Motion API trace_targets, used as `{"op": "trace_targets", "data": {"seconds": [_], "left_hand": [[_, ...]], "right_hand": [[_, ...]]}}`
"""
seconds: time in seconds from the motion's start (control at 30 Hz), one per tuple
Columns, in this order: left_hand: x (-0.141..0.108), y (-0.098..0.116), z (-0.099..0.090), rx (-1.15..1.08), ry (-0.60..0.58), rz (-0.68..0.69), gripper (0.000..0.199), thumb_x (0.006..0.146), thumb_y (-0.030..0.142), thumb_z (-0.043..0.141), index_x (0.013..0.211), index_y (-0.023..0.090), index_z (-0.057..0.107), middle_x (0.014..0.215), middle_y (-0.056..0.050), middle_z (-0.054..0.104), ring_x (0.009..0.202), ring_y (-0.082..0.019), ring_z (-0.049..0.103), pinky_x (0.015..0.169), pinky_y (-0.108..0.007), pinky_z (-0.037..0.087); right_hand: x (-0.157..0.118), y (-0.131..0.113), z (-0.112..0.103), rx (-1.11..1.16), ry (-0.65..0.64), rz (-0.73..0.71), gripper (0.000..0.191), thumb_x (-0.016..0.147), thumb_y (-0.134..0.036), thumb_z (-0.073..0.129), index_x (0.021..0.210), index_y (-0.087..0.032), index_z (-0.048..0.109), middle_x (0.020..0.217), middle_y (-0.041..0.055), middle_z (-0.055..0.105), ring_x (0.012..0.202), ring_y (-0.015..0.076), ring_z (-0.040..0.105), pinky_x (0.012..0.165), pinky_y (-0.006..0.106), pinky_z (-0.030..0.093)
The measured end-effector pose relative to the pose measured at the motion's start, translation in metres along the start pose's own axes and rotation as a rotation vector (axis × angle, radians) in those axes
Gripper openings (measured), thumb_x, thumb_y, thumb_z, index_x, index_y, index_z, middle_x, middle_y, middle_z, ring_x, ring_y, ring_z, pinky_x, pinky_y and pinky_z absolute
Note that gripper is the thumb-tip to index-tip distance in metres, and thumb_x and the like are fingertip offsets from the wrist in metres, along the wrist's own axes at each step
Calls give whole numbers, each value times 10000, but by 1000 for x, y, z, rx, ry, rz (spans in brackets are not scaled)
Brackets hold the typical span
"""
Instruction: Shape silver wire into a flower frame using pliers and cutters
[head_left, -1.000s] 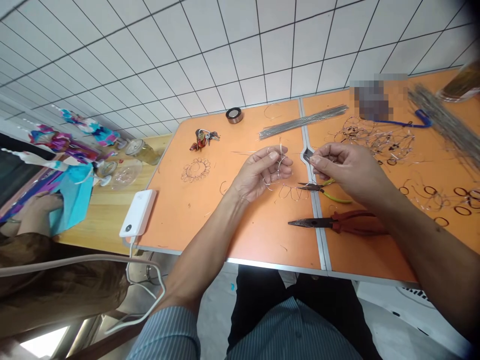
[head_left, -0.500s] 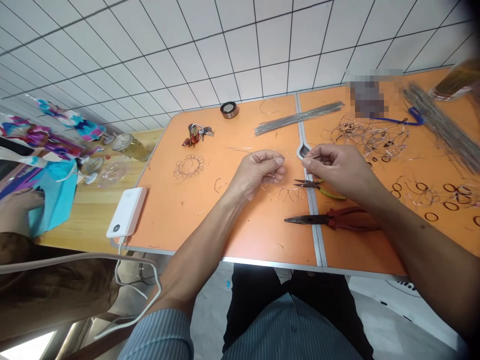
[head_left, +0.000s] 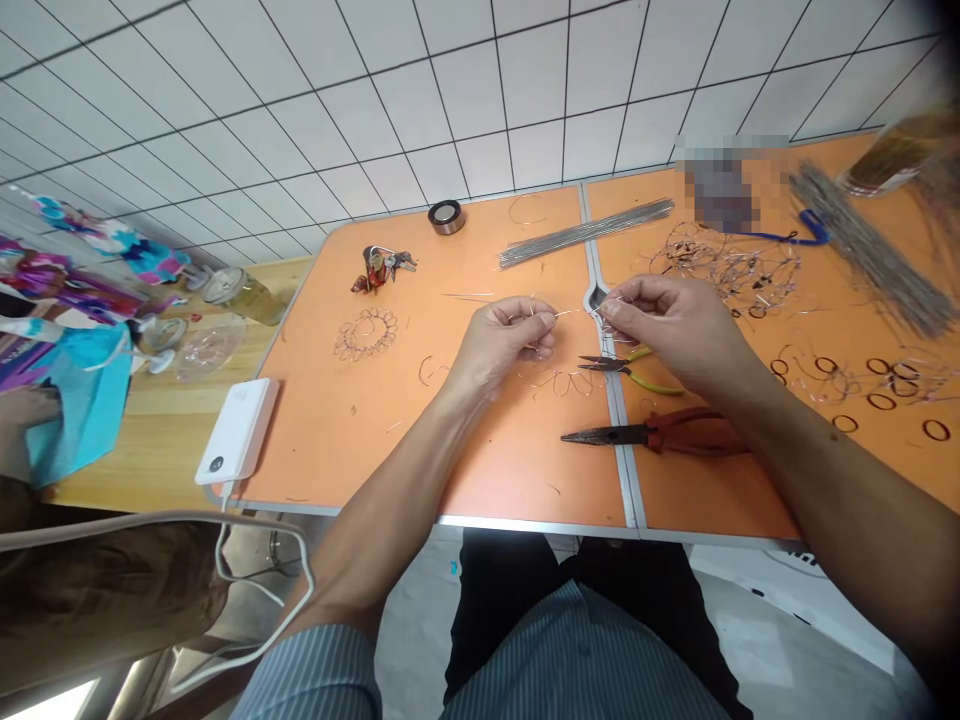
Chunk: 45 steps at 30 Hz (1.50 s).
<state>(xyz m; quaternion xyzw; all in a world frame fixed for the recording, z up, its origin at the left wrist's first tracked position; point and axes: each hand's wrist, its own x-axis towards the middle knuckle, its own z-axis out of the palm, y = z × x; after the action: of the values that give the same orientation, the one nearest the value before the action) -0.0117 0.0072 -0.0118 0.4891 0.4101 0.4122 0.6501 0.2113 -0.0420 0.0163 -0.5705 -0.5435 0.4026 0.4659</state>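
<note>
My left hand (head_left: 517,335) pinches a thin copper-coloured wire (head_left: 568,312) that reaches across toward my right hand (head_left: 652,315). The right hand's thumb and fingertips are closed on the wire's other side. Under the hands hangs or lies a looped wire piece (head_left: 566,382); whether it joins the held wire I cannot tell. Just below my right hand are small pliers (head_left: 606,363) with yellow-green handles. Nearer the table edge lie larger long-nose pliers (head_left: 611,436) with red handles. A flower-shaped wire ring (head_left: 366,334) rests to the left.
Bundles of straight wire (head_left: 585,235) lie at the back. Tangled wire (head_left: 727,270) and dark rings (head_left: 881,402) spread over the right side. A tape roll (head_left: 446,217), a keychain (head_left: 381,268) and a white power bank (head_left: 238,432) sit left. Another person's hand (head_left: 30,415) is at far left.
The view has shifted slightly, moving the table contents a little left. A straight stretch of wire now shows between my hands, which stay close together in pinching grips.
</note>
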Motion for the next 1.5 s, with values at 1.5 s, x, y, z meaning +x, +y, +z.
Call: {"op": "trace_targets", "data": {"seconds": [1.5], "left_hand": [[-1,-12,10,-37,37,50,387,783,492,1001,829,191,762,611,36,674,501,-83,571,547,-228,468]], "right_hand": [[6,12,5,4,-75,18,110,906,-235,843,809,-227,791,824,24,759,728,162,661,706,312,544]]}}
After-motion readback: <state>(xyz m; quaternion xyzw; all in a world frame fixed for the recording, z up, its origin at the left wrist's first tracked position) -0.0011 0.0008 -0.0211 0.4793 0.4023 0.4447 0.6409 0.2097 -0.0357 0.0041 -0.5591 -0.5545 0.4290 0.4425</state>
